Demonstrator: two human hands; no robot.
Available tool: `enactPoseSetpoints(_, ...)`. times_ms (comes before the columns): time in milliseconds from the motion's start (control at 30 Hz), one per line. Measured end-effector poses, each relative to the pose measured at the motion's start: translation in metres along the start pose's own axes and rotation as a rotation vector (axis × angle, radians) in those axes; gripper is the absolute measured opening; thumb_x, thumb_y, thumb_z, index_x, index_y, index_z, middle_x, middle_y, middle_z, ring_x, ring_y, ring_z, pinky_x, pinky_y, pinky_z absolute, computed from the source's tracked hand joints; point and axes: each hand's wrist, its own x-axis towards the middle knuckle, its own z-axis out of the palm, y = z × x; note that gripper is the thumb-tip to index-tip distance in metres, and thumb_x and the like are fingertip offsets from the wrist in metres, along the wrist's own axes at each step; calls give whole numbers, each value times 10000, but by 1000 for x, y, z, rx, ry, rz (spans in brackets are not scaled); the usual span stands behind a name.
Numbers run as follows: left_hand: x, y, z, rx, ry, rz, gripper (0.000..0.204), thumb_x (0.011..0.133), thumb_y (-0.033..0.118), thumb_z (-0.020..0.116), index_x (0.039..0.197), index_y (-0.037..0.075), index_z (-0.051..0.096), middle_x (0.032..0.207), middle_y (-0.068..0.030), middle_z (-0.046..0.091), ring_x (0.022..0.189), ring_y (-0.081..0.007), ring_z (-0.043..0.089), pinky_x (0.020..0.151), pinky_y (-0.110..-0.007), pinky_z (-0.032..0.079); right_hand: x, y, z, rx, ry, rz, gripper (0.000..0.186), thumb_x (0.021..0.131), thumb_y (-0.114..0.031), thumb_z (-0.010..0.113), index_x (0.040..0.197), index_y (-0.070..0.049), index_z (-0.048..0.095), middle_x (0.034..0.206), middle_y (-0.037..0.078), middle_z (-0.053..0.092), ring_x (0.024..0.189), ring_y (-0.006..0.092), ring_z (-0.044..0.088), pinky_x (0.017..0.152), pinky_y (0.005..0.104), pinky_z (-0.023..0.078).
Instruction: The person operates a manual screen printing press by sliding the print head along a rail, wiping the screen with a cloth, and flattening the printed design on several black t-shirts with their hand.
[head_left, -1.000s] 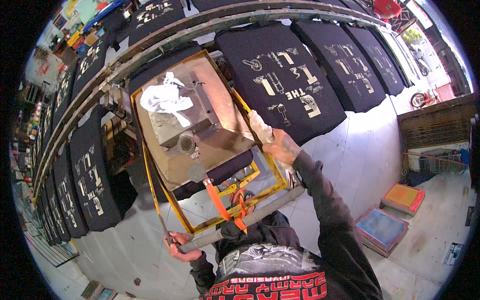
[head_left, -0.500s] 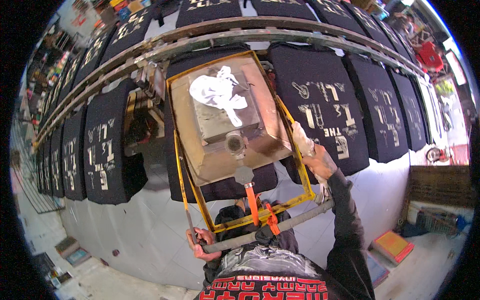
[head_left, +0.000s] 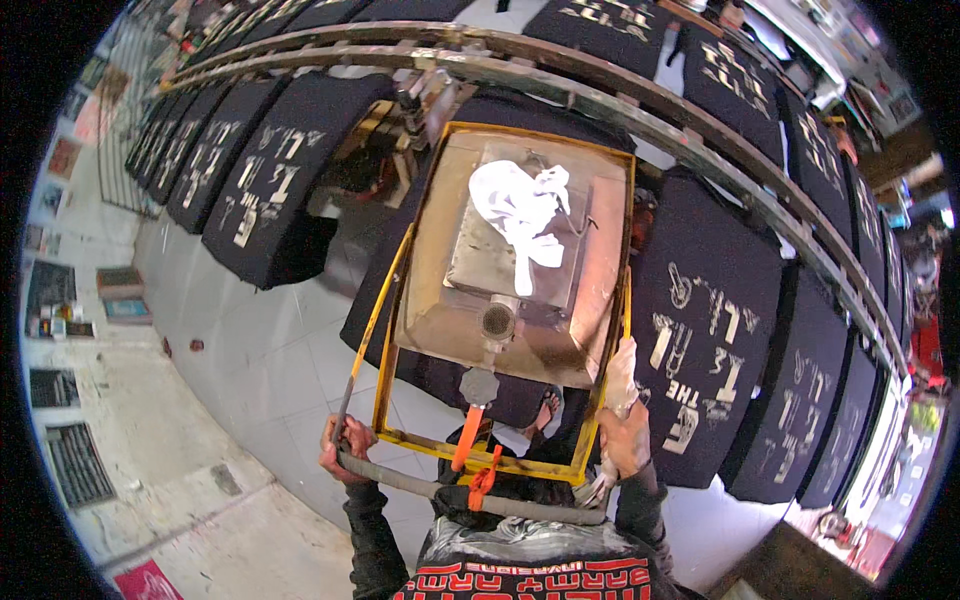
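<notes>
In front of me is a metal heater hood inside a yellow metal frame. A crumpled white cloth lies on top of the hood. An orange hose runs from a round grey fitting at its near end. My left hand is closed round the left end of the grey-wrapped handle bar, where a yellow side rod meets it. My right hand is wrapped round the cloth-bound right side rod. An orange tie is knotted on the bar.
Black printed T-shirts lie on boards in rows to the right, with more T-shirts at left. A long wooden rail crosses behind the hood. Part of a board with a black shirt sits under the frame. A foot shows below.
My view has swung left, so the shirts and rail appear turned. The frame and hood now point more directly away from me. Both hands keep their holds.
</notes>
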Motion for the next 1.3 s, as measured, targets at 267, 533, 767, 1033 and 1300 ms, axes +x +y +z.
enactPoseSetpoints(267, -8, -17, 0, -133, 2, 48, 583, 777, 534, 463, 863, -41, 512, 471, 31, 360, 401, -93, 295, 409, -257, 247, 14, 5, -10, -41, -21, -66, 157, 751, -99, 603, 874, -6, 574, 549, 6, 519, 379, 92, 439, 356, 259, 344)
enactPoseSetpoints(533, -26, -12, 7, -81, 15, 13, 633, 775, 580, 448, 864, -37, 552, 493, 48, 380, 434, -67, 327, 425, -234, 243, 20, -27, -14, -27, -51, -62, 150, 735, -90, 608, 846, -13, 544, 539, 21, 514, 376, 110, 446, 352, 274, 354)
enactPoseSetpoints(767, -25, -22, 12, -62, 20, -20, 614, 773, 588, 464, 842, -18, 540, 486, 50, 389, 421, -55, 336, 403, -219, 258, 40, -5, -26, -136, -25, 23, 189, 723, -87, 638, 825, -23, 493, 506, 19, 484, 368, 116, 451, 345, 275, 361)
enactPoseSetpoints(1033, -29, -17, 25, -15, 237, 23, 635, 777, 599, 471, 829, -30, 541, 473, 47, 384, 396, -58, 320, 383, -228, 239, 31, -12, -24, -68, -68, 25, 238, 782, -133, 676, 965, 1, 603, 650, 38, 587, 466, 132, 501, 447, 304, 410)
enactPoseSetpoints(1300, -29, -15, 33, 225, 377, 62, 609, 842, 546, 372, 834, -42, 533, 460, 24, 389, 378, -74, 295, 375, -247, 240, 30, -18, -24, -57, -85, 110, 301, 759, -126, 675, 1016, 12, 600, 692, 66, 619, 498, 136, 536, 458, 304, 430)
